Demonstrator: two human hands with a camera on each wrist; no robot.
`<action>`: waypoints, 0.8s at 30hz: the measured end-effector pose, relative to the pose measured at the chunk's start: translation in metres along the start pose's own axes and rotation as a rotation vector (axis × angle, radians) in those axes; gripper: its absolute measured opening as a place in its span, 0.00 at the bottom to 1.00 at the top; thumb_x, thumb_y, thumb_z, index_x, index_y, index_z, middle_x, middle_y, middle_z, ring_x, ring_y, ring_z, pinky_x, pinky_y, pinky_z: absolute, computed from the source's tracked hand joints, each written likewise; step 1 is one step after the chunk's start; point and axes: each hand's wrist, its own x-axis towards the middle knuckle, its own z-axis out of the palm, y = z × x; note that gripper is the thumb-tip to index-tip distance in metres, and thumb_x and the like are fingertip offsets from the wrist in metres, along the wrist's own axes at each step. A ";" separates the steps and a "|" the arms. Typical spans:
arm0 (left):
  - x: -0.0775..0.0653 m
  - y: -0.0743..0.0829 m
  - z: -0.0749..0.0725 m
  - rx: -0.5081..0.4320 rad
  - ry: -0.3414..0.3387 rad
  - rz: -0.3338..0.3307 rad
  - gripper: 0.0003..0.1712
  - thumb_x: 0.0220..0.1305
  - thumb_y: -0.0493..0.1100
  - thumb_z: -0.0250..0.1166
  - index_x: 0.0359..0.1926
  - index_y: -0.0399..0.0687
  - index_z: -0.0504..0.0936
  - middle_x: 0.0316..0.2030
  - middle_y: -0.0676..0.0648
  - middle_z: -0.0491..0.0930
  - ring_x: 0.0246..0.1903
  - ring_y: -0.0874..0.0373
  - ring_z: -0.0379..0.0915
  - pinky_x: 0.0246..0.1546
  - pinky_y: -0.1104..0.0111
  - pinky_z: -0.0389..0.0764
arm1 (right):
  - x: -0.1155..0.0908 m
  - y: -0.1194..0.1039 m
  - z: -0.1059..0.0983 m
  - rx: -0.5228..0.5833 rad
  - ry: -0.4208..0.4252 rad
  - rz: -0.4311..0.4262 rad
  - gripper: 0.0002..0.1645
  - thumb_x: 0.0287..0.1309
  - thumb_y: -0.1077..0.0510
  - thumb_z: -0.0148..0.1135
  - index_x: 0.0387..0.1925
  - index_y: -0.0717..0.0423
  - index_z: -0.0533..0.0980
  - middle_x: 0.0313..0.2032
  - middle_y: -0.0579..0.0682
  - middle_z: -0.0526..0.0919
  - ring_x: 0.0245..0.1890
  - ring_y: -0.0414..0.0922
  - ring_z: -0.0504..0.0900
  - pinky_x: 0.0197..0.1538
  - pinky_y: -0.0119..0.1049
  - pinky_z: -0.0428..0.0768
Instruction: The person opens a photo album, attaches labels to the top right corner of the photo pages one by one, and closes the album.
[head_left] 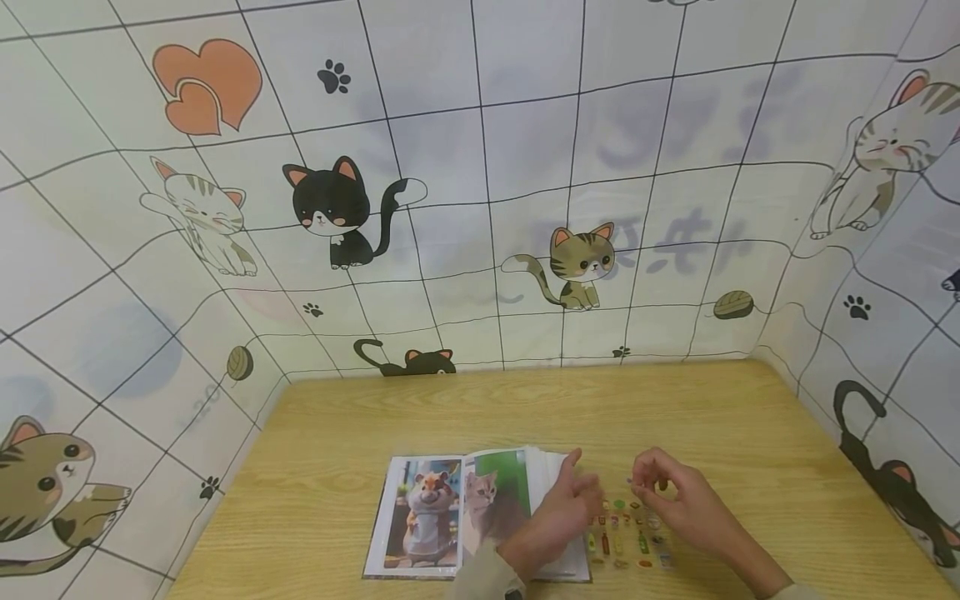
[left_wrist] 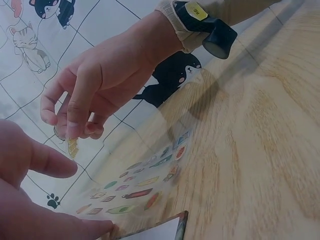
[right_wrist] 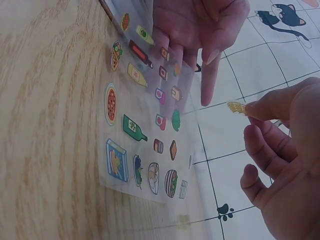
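A small yellow sticker point(right_wrist: 236, 107), patterned like a waffle, is pinched between the thumb and a finger of my right hand point(head_left: 686, 504). That hand hovers above the clear sticker sheet point(right_wrist: 143, 102), which carries small food and bottle pictures. My left hand point(head_left: 558, 518) is above the right edge of the open photo album point(head_left: 379, 542) and beside the sheet, its index finger extended. In the left wrist view the sticker point(left_wrist: 73, 148) hangs just beyond the left thumb, apart from it. The left forearm and hand hide part of the album's right side.
On the album's left page is a hamster picture point(head_left: 427, 517), and a cat picture point(head_left: 487, 500) is on its right. Beneath everything lies a wood-grain table point(head_left: 525, 408). Walls point(head_left: 435, 317) covered in a cat-printed grid sheet enclose the table at the back and sides.
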 end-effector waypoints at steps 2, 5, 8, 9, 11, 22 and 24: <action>0.000 0.000 0.000 0.013 -0.001 0.000 0.50 0.58 0.29 0.58 0.77 0.50 0.46 0.67 0.33 0.66 0.66 0.36 0.64 0.64 0.43 0.67 | 0.000 0.001 0.000 0.006 -0.001 0.005 0.17 0.56 0.70 0.68 0.38 0.47 0.73 0.28 0.37 0.78 0.28 0.35 0.75 0.29 0.30 0.71; 0.001 0.000 0.001 0.032 0.004 0.001 0.52 0.56 0.29 0.60 0.78 0.51 0.46 0.69 0.30 0.62 0.69 0.34 0.59 0.67 0.42 0.62 | 0.000 0.001 0.000 0.015 -0.007 0.018 0.16 0.56 0.69 0.67 0.38 0.47 0.73 0.28 0.37 0.78 0.28 0.35 0.75 0.29 0.30 0.72; 0.000 0.001 0.002 0.059 0.016 0.004 0.54 0.53 0.29 0.62 0.78 0.51 0.45 0.71 0.28 0.56 0.72 0.32 0.51 0.69 0.40 0.56 | 0.000 0.000 0.000 0.021 -0.014 0.028 0.16 0.57 0.69 0.67 0.38 0.47 0.73 0.27 0.38 0.78 0.28 0.35 0.74 0.29 0.30 0.72; 0.000 0.002 0.002 0.067 0.023 0.002 0.55 0.53 0.30 0.62 0.78 0.51 0.45 0.72 0.28 0.54 0.72 0.32 0.49 0.70 0.41 0.53 | 0.000 0.000 0.000 0.026 -0.017 0.031 0.16 0.57 0.69 0.66 0.38 0.47 0.73 0.27 0.38 0.78 0.28 0.36 0.74 0.29 0.30 0.72; -0.001 0.004 0.002 0.084 0.038 -0.006 0.55 0.52 0.31 0.63 0.78 0.52 0.46 0.74 0.28 0.51 0.73 0.32 0.45 0.71 0.41 0.51 | 0.000 -0.001 0.000 0.034 -0.020 0.034 0.15 0.58 0.69 0.66 0.38 0.48 0.73 0.27 0.39 0.79 0.28 0.36 0.74 0.29 0.30 0.72; -0.016 0.016 -0.011 0.121 0.048 0.046 0.42 0.60 0.37 0.63 0.74 0.50 0.60 0.73 0.35 0.57 0.72 0.34 0.50 0.66 0.36 0.57 | 0.002 -0.003 0.003 0.060 -0.035 0.047 0.15 0.59 0.70 0.65 0.38 0.49 0.72 0.28 0.41 0.78 0.27 0.37 0.74 0.30 0.30 0.73; -0.019 0.017 -0.016 0.112 0.049 0.047 0.38 0.62 0.39 0.63 0.72 0.52 0.64 0.72 0.37 0.60 0.72 0.36 0.53 0.66 0.37 0.59 | 0.002 -0.004 0.004 0.063 -0.038 0.047 0.15 0.59 0.70 0.65 0.38 0.49 0.72 0.28 0.43 0.78 0.27 0.37 0.74 0.29 0.30 0.73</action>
